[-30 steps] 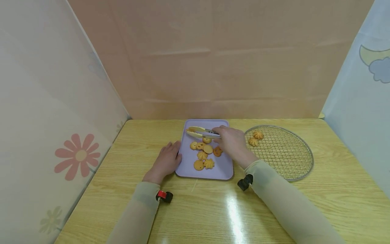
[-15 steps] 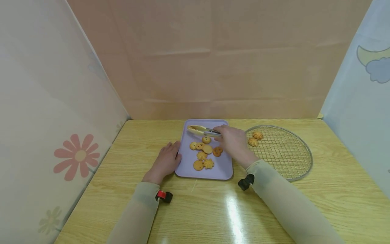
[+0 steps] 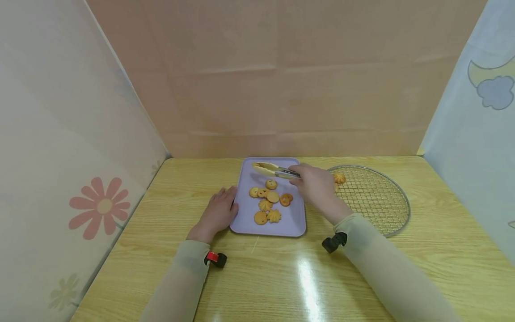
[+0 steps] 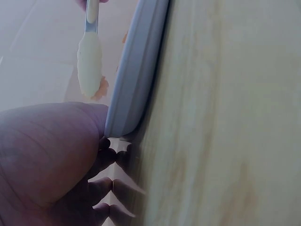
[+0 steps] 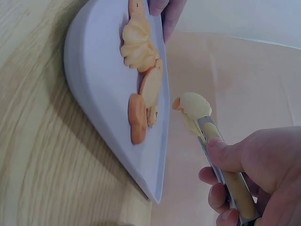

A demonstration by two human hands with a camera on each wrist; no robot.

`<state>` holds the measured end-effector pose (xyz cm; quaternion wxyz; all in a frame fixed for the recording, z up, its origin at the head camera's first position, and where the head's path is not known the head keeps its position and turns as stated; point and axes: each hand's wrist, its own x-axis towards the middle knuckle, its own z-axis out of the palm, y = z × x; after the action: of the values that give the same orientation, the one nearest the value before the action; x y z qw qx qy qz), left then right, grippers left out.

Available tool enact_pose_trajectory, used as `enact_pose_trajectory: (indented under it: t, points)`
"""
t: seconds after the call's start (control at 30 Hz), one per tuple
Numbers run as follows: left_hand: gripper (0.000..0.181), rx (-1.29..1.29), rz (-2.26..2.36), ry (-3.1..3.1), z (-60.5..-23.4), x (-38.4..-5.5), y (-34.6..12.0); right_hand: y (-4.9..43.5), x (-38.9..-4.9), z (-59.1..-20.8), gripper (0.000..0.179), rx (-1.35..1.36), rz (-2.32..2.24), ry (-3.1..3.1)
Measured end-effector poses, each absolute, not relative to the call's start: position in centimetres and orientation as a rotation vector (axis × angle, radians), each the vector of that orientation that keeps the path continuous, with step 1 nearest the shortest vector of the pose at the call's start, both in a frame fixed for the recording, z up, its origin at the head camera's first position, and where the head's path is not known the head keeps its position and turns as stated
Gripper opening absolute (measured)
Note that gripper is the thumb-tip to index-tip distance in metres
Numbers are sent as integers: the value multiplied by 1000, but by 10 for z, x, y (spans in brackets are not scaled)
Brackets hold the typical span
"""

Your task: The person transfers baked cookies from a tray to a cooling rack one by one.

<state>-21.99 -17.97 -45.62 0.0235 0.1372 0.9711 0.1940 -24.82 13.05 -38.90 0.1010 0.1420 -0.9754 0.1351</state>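
Observation:
My right hand (image 3: 318,185) grips metal tongs (image 3: 287,172) with cream-coloured tips, raised over the far part of the lilac tray (image 3: 291,226). Between the tips an orange-brown cookie (image 5: 176,103) shows at its edge; the rest of it is hidden. On the tray lie several cookies, among them a pretzel-shaped cookie (image 3: 286,199), a plain round cookie (image 3: 272,197) and a star-shaped cookie (image 3: 274,216). My left hand (image 3: 219,208) rests at the tray's left edge, its thumb touching the rim and its fingers lying on the table, as the left wrist view shows.
Right of the tray lies a round wire rack (image 3: 374,199) with a swirl cookie (image 3: 339,178) on it; another beside it is partly hidden by my right hand. The wooden table (image 3: 265,277) is bounded by a back wall (image 3: 273,89) and side walls.
My right hand has moved the tongs slightly right, away from the tray's left side and the cookies below. The left hand keeps its place at the tray edge.

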Motion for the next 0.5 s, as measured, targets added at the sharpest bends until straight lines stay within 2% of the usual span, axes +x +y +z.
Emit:
enact_pose_trajectory:
  t: [0.5]
  points:
    - [59, 425, 596, 2999, -455, -219, -180, 171, -227, -379, 41, 351, 486, -2879]
